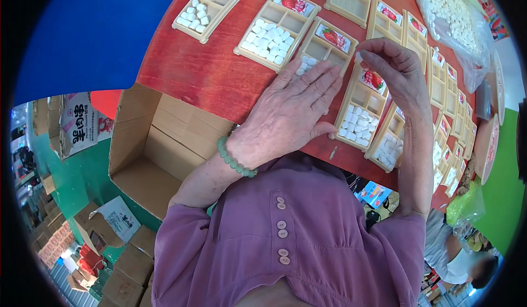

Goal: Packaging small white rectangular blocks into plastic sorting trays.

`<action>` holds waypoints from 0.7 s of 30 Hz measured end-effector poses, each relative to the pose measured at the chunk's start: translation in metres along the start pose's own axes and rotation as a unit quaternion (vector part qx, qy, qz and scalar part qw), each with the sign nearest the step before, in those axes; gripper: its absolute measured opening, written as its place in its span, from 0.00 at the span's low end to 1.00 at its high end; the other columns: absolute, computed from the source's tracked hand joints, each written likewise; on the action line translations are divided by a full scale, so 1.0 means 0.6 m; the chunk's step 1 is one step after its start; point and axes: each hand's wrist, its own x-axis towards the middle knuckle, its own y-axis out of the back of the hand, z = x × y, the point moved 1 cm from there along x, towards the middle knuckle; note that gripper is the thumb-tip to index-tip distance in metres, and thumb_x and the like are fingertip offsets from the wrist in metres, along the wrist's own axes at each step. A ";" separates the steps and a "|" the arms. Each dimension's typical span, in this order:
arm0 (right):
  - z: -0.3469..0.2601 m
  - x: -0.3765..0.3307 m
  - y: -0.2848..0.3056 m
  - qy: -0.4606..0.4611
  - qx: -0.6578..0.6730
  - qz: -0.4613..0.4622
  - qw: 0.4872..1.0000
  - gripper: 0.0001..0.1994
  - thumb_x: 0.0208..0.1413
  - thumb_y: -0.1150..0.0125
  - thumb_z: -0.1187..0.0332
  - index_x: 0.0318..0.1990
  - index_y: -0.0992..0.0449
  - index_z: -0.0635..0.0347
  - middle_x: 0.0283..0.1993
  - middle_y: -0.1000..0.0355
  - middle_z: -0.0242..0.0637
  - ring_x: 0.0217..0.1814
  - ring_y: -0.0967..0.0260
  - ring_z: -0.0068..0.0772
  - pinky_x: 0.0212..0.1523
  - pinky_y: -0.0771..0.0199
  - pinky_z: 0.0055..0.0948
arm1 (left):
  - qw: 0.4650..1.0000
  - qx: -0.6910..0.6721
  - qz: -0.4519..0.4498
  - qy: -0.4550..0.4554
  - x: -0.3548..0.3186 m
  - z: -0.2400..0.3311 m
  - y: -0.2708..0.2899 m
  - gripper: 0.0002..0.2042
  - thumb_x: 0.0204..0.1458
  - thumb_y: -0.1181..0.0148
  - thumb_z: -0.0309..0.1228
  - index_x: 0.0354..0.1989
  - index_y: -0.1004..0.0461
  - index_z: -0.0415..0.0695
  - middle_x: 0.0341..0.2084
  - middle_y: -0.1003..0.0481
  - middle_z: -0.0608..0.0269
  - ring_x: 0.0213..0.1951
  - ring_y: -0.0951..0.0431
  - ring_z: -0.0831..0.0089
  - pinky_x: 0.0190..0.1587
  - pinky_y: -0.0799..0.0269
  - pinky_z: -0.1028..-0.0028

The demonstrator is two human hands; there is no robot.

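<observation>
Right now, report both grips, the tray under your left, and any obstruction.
Left grip open, flat over the tray. White pieces partly showing. Right grip raised, hold unclear. Left grip blocks view of the tray's near end.

Red wooden table (184, 73), rows of beige compartment trays (296, 22), filled clear plastic bag (466, 60)

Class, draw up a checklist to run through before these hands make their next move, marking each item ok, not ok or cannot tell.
1. Left hand clear of the tray below it: not ok; it covers the tray's lower part.
2. Right hand holding a piece: cannot tell; finger and thumb are close together, the spot between too small to judge.
3. Tray between the hands has white pieces: ok, in its large compartment.
4. Clear bag of white pieces in view: ok, at upper right.
5. Green bracelet clear of trays: ok.
</observation>
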 end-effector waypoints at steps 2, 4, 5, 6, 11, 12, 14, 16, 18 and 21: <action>0.002 -0.006 -0.003 0.006 0.002 -0.013 1.000 0.09 0.61 0.40 0.73 0.46 0.21 0.65 0.40 0.23 0.30 0.43 0.28 0.17 0.46 0.26 0.21 | 1.000 0.010 0.003 0.004 -0.005 0.001 0.001 0.36 0.51 0.42 0.50 0.66 0.39 0.42 0.67 0.40 0.59 0.69 0.43 0.65 0.71 0.54 0.56; 0.000 -0.008 -0.003 0.007 0.004 -0.012 1.000 0.09 0.61 0.40 0.73 0.46 0.21 0.65 0.40 0.23 0.30 0.43 0.28 0.17 0.46 0.25 0.21 | 1.000 0.011 0.001 0.005 -0.006 0.000 0.005 0.36 0.52 0.42 0.50 0.66 0.39 0.42 0.68 0.41 0.58 0.69 0.44 0.65 0.71 0.55 0.57; 0.000 -0.010 -0.004 0.006 0.005 -0.012 1.000 0.09 0.61 0.40 0.73 0.46 0.21 0.64 0.41 0.23 0.30 0.43 0.28 0.17 0.46 0.25 0.21 | 1.000 0.011 0.000 0.005 -0.008 0.001 0.004 0.36 0.52 0.42 0.50 0.66 0.39 0.42 0.68 0.41 0.58 0.69 0.44 0.65 0.71 0.55 0.57; 0.000 -0.009 -0.004 0.007 0.005 -0.012 1.000 0.09 0.61 0.40 0.73 0.46 0.21 0.64 0.41 0.23 0.30 0.43 0.28 0.17 0.46 0.25 0.21 | 1.000 0.009 -0.004 0.004 -0.007 0.000 0.004 0.36 0.52 0.42 0.51 0.66 0.39 0.41 0.68 0.41 0.58 0.70 0.44 0.65 0.71 0.55 0.57; -0.001 -0.008 -0.007 0.011 -0.003 -0.017 1.000 0.08 0.61 0.41 0.73 0.46 0.21 0.64 0.41 0.23 0.30 0.43 0.28 0.17 0.47 0.25 0.21 | 1.000 0.008 -0.017 0.003 -0.004 -0.007 0.005 0.36 0.53 0.43 0.51 0.66 0.39 0.41 0.68 0.43 0.58 0.70 0.45 0.65 0.71 0.55 0.57; -0.002 -0.007 -0.007 0.011 -0.002 -0.017 1.000 0.08 0.61 0.41 0.73 0.46 0.21 0.64 0.41 0.23 0.30 0.43 0.28 0.17 0.47 0.25 0.21 | 1.000 0.009 -0.018 0.005 -0.003 -0.006 0.005 0.35 0.54 0.44 0.51 0.66 0.39 0.41 0.68 0.43 0.58 0.70 0.45 0.64 0.71 0.55 0.56; -0.003 -0.008 -0.008 -0.001 0.004 -0.029 1.000 0.09 0.61 0.41 0.73 0.46 0.21 0.64 0.40 0.23 0.29 0.42 0.28 0.17 0.47 0.25 0.21 | 1.000 0.009 -0.020 0.007 -0.003 -0.008 0.006 0.35 0.54 0.44 0.51 0.66 0.39 0.41 0.68 0.43 0.58 0.70 0.45 0.64 0.71 0.55 0.56; -0.006 -0.010 -0.011 -0.003 0.027 -0.036 0.999 0.09 0.61 0.41 0.73 0.47 0.22 0.64 0.41 0.23 0.30 0.43 0.27 0.18 0.46 0.25 0.21 | 1.000 0.008 -0.019 0.002 -0.003 -0.009 0.005 0.34 0.55 0.44 0.51 0.66 0.39 0.41 0.68 0.43 0.57 0.70 0.45 0.63 0.71 0.55 0.56; -0.007 -0.013 -0.013 -0.005 0.050 -0.043 0.998 0.09 0.61 0.41 0.72 0.47 0.22 0.64 0.41 0.23 0.31 0.43 0.26 0.19 0.46 0.25 0.22 | 1.000 0.006 -0.014 -0.003 -0.004 -0.010 0.005 0.35 0.55 0.44 0.50 0.66 0.40 0.41 0.68 0.43 0.57 0.70 0.44 0.63 0.71 0.55 0.56; -0.005 -0.019 -0.008 -0.044 0.165 -0.057 0.984 0.09 0.62 0.43 0.72 0.47 0.23 0.65 0.43 0.24 0.33 0.44 0.25 0.20 0.47 0.25 0.22 | 1.000 -0.015 0.007 -0.008 -0.005 -0.009 0.012 0.35 0.54 0.41 0.47 0.67 0.41 0.41 0.68 0.43 0.55 0.70 0.44 0.61 0.71 0.54 0.55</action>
